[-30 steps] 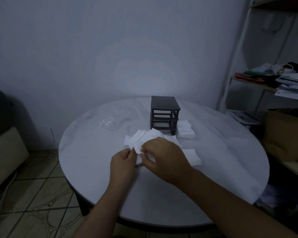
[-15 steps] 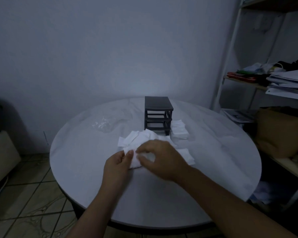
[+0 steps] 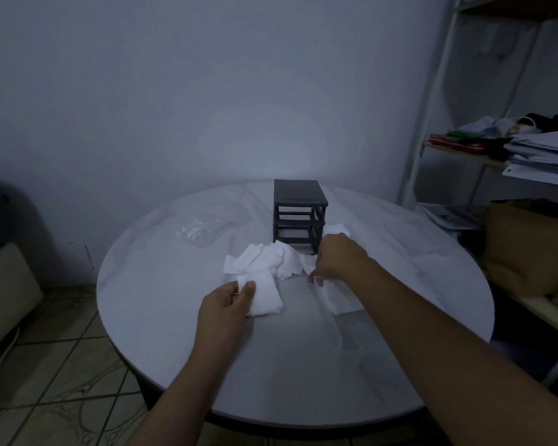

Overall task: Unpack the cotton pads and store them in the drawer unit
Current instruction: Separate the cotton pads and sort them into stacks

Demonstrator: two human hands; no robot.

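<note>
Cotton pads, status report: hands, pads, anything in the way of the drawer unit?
Left hand grips a small stack of pads. Right hand on the loose pile, grip unclear. Pile crowds the front of the drawer unit; plastic bag off to the side.

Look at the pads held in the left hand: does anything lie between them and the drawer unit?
Yes. A loose heap of pads lies on the table between the held pads in the left hand and the drawer unit. The right hand hangs over pads beside the unit's front corner.

The round table (image 3: 287, 365) bears a drawer unit (image 3: 298, 214), cotton pads (image 3: 271, 259) and clear wrapper (image 3: 198, 231).
</note>
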